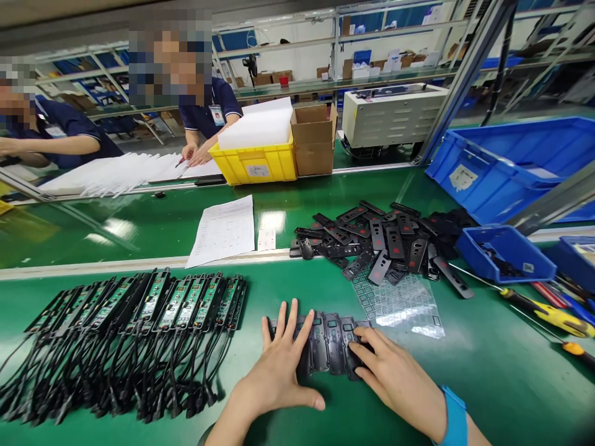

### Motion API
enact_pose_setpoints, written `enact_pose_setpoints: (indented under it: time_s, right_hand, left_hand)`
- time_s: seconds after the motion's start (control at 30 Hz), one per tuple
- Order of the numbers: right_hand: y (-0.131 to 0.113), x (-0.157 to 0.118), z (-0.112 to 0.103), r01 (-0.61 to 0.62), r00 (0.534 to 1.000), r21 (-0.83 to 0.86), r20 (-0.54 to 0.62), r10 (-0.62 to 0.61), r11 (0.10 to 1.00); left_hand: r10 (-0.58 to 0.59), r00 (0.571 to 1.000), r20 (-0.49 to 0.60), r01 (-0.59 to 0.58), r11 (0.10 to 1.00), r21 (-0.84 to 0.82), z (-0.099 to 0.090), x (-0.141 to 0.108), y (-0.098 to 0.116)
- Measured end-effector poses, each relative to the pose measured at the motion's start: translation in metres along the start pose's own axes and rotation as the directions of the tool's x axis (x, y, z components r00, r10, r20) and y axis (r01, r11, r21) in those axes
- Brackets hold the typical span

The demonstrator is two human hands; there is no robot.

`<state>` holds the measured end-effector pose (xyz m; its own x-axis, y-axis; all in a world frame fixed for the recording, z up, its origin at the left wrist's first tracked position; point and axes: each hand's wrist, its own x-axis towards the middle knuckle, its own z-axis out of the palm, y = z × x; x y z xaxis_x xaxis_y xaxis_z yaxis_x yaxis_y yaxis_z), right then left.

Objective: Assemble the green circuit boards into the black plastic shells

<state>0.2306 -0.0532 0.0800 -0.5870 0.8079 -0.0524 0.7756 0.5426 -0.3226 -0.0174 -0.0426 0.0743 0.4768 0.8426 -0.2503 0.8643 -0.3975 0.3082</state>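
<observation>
Several black plastic covers (pixel 333 347) lie side by side in a short row on the green table. My left hand (pixel 283 365) rests with its fingers spread over the left end of this row, thumb pointing right. At the right end, my right hand (pixel 388 365) touches the last covers with slightly bent fingers that are apart; a blue band circles its wrist. Beyond the hands is a heap of black covers (pixel 394 240), some with red marks. A clear sheet with dark outlined pieces (pixel 404 303) lies beside the heap.
Green circuit boards in black housings (pixel 153 300) with black cables fill the left. Printed paper (pixel 225 229) lies ahead. At right are a small blue bin (pixel 534 263), a large blue crate (pixel 483 192) and screwdrivers (pixel 548 313). Two people sit behind a yellow bin (pixel 258 164).
</observation>
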Motion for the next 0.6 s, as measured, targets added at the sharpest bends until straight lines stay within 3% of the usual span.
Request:
enact_pose_setpoints:
  time_s: [0.13,0.3,0.37,0.47,0.6]
  right_hand:
    - [0.001,-0.001,-0.007,-0.001,0.999,0.112,0.052,-0.005,0.994]
    - [0.004,0.0,-0.009,0.056,0.998,0.162,0.017,-0.059,0.985]
    - [0.004,0.003,-0.003,0.117,0.993,0.136,-0.016,-0.116,0.984]
    - [0.003,0.006,0.01,0.178,0.984,0.11,0.0,-0.179,0.978]
    - [0.0,0.009,0.025,0.129,0.989,0.085,0.064,-0.135,0.988]
  left_hand:
    - [0.029,0.998,0.06,-0.027,0.999,-0.026,-0.004,-0.008,0.004]
    - [0.127,0.98,-0.153,-0.12,0.991,0.054,-0.002,0.003,0.014]
    - [0.214,0.958,-0.192,-0.198,0.975,0.096,0.005,0.009,0.018]
    - [0.304,0.939,-0.16,-0.29,0.951,0.106,0.015,0.015,0.024]
    - [0.271,0.952,-0.144,-0.265,0.963,0.057,0.01,0.01,0.022]
